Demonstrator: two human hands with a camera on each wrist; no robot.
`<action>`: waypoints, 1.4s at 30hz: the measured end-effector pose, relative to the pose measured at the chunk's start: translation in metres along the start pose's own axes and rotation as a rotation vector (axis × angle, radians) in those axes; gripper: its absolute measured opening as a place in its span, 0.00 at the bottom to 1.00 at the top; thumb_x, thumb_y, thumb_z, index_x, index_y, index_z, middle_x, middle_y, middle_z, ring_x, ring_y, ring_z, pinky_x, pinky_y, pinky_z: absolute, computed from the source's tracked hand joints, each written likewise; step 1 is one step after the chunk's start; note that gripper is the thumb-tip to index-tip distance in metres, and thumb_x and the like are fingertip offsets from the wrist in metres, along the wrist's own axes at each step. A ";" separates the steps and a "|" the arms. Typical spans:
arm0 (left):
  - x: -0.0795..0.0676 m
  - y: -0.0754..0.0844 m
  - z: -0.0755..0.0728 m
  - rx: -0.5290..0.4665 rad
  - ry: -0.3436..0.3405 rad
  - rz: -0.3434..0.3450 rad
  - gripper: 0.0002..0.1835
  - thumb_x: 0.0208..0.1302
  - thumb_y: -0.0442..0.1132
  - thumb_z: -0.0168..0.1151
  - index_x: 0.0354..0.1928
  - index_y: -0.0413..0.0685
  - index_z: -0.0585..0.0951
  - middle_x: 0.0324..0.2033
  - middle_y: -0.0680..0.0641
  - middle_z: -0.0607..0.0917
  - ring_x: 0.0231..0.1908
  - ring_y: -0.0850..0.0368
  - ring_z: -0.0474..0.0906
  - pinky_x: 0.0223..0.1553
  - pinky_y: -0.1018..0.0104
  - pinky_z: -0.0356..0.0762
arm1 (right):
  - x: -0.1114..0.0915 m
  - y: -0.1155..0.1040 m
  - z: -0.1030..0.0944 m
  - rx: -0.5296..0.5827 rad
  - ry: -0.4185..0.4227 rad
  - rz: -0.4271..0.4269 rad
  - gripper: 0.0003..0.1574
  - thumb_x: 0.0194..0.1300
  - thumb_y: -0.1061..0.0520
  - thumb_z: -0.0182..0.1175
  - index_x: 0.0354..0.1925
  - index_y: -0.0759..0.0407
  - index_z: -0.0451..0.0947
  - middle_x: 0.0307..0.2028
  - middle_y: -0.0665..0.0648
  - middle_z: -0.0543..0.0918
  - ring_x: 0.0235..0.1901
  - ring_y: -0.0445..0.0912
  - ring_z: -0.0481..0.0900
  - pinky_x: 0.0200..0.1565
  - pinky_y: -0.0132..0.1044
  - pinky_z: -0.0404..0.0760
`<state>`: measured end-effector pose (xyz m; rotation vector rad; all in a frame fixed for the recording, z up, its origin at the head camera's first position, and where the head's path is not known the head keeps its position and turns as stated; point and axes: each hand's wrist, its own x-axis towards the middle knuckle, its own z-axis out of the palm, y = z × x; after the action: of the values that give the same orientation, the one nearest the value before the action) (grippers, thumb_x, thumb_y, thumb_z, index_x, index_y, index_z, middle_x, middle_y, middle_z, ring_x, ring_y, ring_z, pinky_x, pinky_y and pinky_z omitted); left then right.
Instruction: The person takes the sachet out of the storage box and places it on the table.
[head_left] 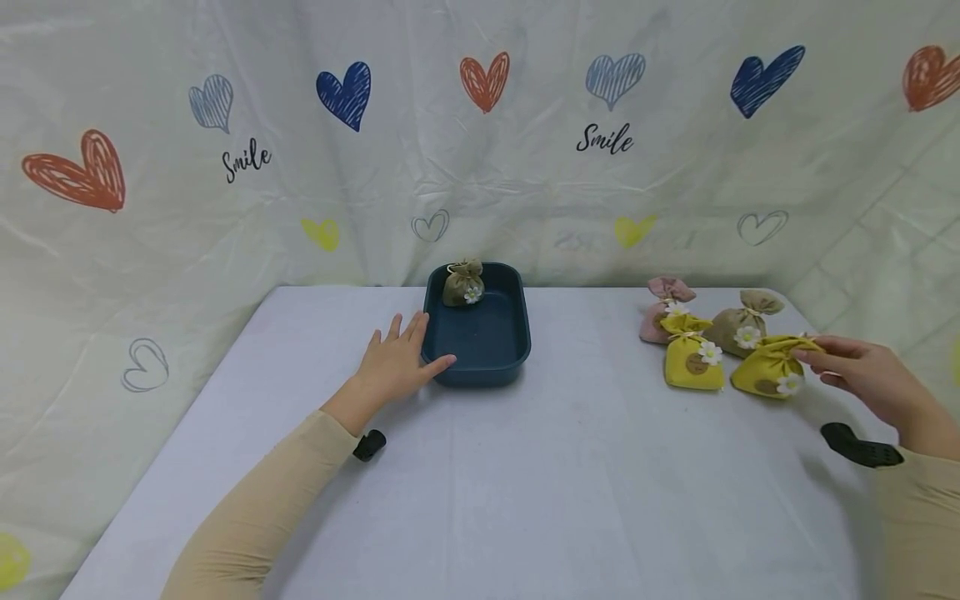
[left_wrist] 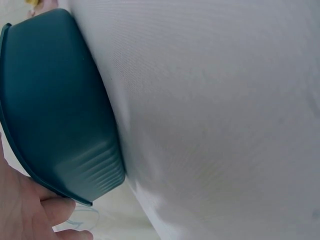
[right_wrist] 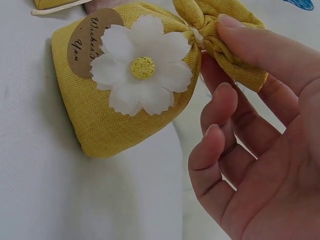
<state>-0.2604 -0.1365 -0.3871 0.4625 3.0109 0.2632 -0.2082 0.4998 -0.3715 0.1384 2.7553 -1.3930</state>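
Thumb and fingers of my right hand [head_left: 873, 375] pinch the gathered neck of a yellow cloth pouch [head_left: 772, 371]. In the right wrist view that yellow pouch [right_wrist: 135, 85] shows a white fabric flower and a round brown tag. My left hand [head_left: 393, 362] touches the left rim of a dark blue-green plastic tub [head_left: 480, 375], fingers spread and straight. The left wrist view shows the tub's outer side [left_wrist: 65, 110], with the hand [left_wrist: 30, 210] at its rim. One olive-brown pouch [head_left: 463, 283] sits inside the tub at its back left.
Beside the gripped pouch stand another yellow pouch [head_left: 693, 367], a pink pouch [head_left: 658, 312] and a beige-brown pouch [head_left: 731, 329]. A white cloth covers the table [head_left: 570, 500]. Behind it hangs a pale curtain [head_left: 540, 183] printed with hearts.
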 end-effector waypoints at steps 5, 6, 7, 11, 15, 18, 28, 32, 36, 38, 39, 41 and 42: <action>0.000 0.001 0.000 0.007 -0.004 0.002 0.53 0.72 0.74 0.43 0.82 0.42 0.45 0.81 0.41 0.49 0.79 0.36 0.40 0.73 0.33 0.43 | 0.000 -0.002 -0.001 -0.113 -0.011 -0.024 0.34 0.78 0.48 0.59 0.62 0.77 0.67 0.36 0.21 0.73 0.35 0.22 0.72 0.34 0.22 0.78; 0.000 0.001 0.000 0.007 -0.006 0.002 0.54 0.72 0.74 0.43 0.82 0.42 0.45 0.81 0.41 0.49 0.79 0.36 0.39 0.73 0.33 0.43 | -0.001 -0.002 -0.002 -0.128 -0.015 -0.032 0.37 0.78 0.49 0.59 0.63 0.82 0.64 0.36 0.21 0.73 0.35 0.22 0.72 0.34 0.22 0.78; 0.000 0.001 0.000 0.007 -0.006 0.001 0.53 0.72 0.74 0.43 0.82 0.42 0.45 0.81 0.41 0.49 0.79 0.36 0.39 0.73 0.33 0.43 | -0.001 -0.003 -0.002 -0.141 -0.021 -0.040 0.40 0.78 0.50 0.59 0.64 0.84 0.61 0.36 0.21 0.73 0.35 0.21 0.72 0.35 0.22 0.78; -0.001 0.001 -0.001 0.003 -0.007 -0.001 0.53 0.72 0.74 0.42 0.82 0.42 0.45 0.81 0.42 0.48 0.79 0.37 0.38 0.73 0.33 0.42 | -0.004 -0.008 -0.006 -0.198 -0.036 -0.062 0.42 0.76 0.52 0.61 0.66 0.86 0.59 0.37 0.22 0.72 0.35 0.20 0.73 0.35 0.22 0.78; -0.002 0.002 -0.001 -0.002 -0.007 0.000 0.54 0.72 0.74 0.43 0.82 0.42 0.46 0.81 0.42 0.48 0.79 0.37 0.38 0.73 0.33 0.42 | -0.008 -0.015 -0.014 -0.321 -0.051 -0.077 0.42 0.74 0.52 0.64 0.65 0.86 0.62 0.42 0.40 0.82 0.34 0.20 0.71 0.33 0.25 0.78; -0.002 0.002 -0.001 -0.003 -0.007 0.001 0.54 0.72 0.74 0.43 0.82 0.42 0.46 0.81 0.42 0.48 0.79 0.37 0.38 0.73 0.32 0.42 | -0.011 -0.021 -0.019 -0.389 -0.041 -0.094 0.37 0.72 0.52 0.66 0.63 0.81 0.69 0.44 0.45 0.82 0.34 0.19 0.69 0.32 0.27 0.76; 0.000 0.000 0.001 0.009 0.000 0.005 0.54 0.72 0.74 0.43 0.82 0.42 0.45 0.81 0.42 0.48 0.79 0.36 0.39 0.73 0.32 0.43 | -0.018 -0.044 -0.027 -0.402 0.063 -0.121 0.23 0.77 0.56 0.58 0.58 0.75 0.74 0.36 0.19 0.67 0.32 0.18 0.68 0.30 0.24 0.73; 0.000 -0.001 0.001 0.004 -0.001 0.008 0.54 0.72 0.74 0.43 0.82 0.42 0.45 0.81 0.42 0.48 0.79 0.37 0.38 0.73 0.32 0.43 | -0.021 -0.059 -0.025 -0.415 0.108 -0.118 0.26 0.79 0.57 0.55 0.61 0.79 0.70 0.38 0.39 0.83 0.31 0.18 0.67 0.29 0.24 0.73; 0.000 -0.001 0.002 0.008 0.005 0.007 0.54 0.72 0.75 0.42 0.82 0.42 0.45 0.81 0.42 0.48 0.79 0.36 0.39 0.73 0.32 0.44 | -0.021 -0.074 -0.021 -0.435 0.117 -0.124 0.27 0.81 0.55 0.52 0.62 0.79 0.70 0.46 0.64 0.84 0.30 0.18 0.67 0.32 0.28 0.76; 0.000 0.000 0.002 0.010 0.008 0.006 0.54 0.72 0.75 0.42 0.82 0.42 0.45 0.81 0.42 0.48 0.79 0.36 0.40 0.73 0.32 0.44 | -0.020 -0.081 -0.019 -0.439 0.110 -0.140 0.28 0.82 0.54 0.51 0.62 0.79 0.70 0.47 0.63 0.84 0.31 0.18 0.67 0.32 0.26 0.76; 0.000 0.000 0.002 0.010 0.008 0.005 0.54 0.72 0.75 0.42 0.82 0.42 0.45 0.81 0.42 0.48 0.79 0.36 0.40 0.73 0.32 0.44 | -0.020 -0.084 -0.018 -0.439 0.105 -0.147 0.28 0.82 0.53 0.50 0.62 0.78 0.70 0.46 0.61 0.83 0.31 0.18 0.67 0.33 0.25 0.76; 0.000 0.000 0.001 0.007 0.006 0.004 0.54 0.72 0.75 0.42 0.82 0.42 0.45 0.81 0.42 0.48 0.79 0.36 0.40 0.73 0.32 0.44 | -0.018 -0.091 -0.015 -0.442 0.097 -0.174 0.28 0.82 0.52 0.51 0.62 0.78 0.72 0.47 0.61 0.83 0.32 0.17 0.67 0.30 0.19 0.71; 0.000 0.000 0.001 0.005 0.006 0.002 0.54 0.72 0.75 0.42 0.82 0.42 0.45 0.81 0.42 0.48 0.79 0.36 0.40 0.73 0.32 0.44 | -0.018 -0.094 -0.014 -0.444 0.090 -0.188 0.28 0.82 0.52 0.51 0.62 0.77 0.72 0.49 0.67 0.83 0.33 0.17 0.67 0.30 0.18 0.71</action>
<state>-0.2600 -0.1362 -0.3878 0.4666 3.0179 0.2572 -0.2001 0.4542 -0.2865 -0.0808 3.1385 -0.7822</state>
